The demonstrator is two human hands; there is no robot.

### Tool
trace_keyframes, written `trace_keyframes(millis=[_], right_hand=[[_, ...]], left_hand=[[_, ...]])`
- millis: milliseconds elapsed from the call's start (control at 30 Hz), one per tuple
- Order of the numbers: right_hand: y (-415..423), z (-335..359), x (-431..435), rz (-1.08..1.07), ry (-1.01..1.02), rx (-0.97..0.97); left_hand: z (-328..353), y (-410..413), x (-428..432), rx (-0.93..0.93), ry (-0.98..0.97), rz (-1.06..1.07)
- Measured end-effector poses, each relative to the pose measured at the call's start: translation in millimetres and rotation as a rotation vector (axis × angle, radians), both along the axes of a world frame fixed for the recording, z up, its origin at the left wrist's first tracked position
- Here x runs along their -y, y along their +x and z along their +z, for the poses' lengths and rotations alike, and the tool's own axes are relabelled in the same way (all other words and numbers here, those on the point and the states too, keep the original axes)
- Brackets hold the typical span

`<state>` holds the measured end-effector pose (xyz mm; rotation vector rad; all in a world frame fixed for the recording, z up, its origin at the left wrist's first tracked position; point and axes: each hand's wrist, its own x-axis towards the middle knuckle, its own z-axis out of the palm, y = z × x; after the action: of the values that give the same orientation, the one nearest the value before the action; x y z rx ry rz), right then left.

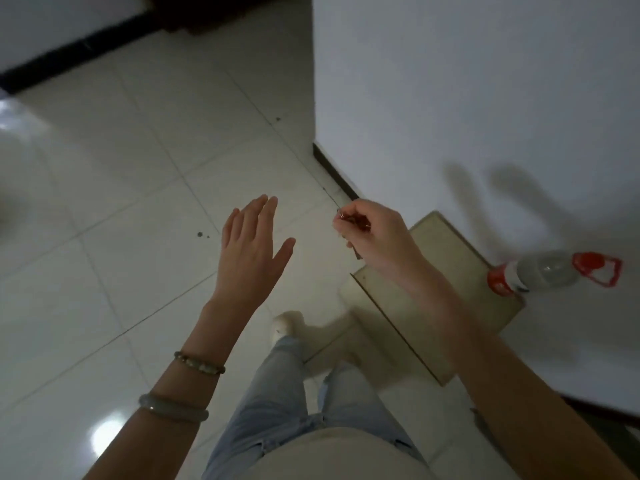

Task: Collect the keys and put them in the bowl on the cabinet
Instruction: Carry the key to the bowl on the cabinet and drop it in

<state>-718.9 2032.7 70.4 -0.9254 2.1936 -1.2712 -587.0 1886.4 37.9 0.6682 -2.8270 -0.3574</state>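
While the person stands on a pale tiled floor (114, 188), both bare arms reach forward and down in the head view. The left hand (251, 244) is spread flat and wide, fingers straight, thumb out to the side, holding nothing and hovering over the tiles. Two bracelets (187, 386) circle that forearm (one beaded, one a smooth pale bangle). The right hand (375, 237) is curled into a loose fist around the keys (349, 220); only a small glint of metal with a reddish tint shows at the fingertips, and a dark bit hangs below the fist. This hand is raised above the near corner of a low beige cabinet (446, 251) standing against a white wall (485, 98). A clear plastic bottle (547, 271) with a red label and red cap sits at the cabinet's far edge, by the wall. Light blue jeans (287, 393) and a pale shoe (287, 323) show below.
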Motion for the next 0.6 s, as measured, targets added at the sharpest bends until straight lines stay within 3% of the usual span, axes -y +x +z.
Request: trace_keyframes(millis=[267, 600], right_hand=[[16, 13, 120, 0.121, -0.065, -0.081], [33, 8, 282, 0.155, -0.154, -0.071]], left_hand=[[15, 41, 91, 0.005, -0.060, 0.158], [20, 65, 252, 0.038, -0.101, 0.176]])
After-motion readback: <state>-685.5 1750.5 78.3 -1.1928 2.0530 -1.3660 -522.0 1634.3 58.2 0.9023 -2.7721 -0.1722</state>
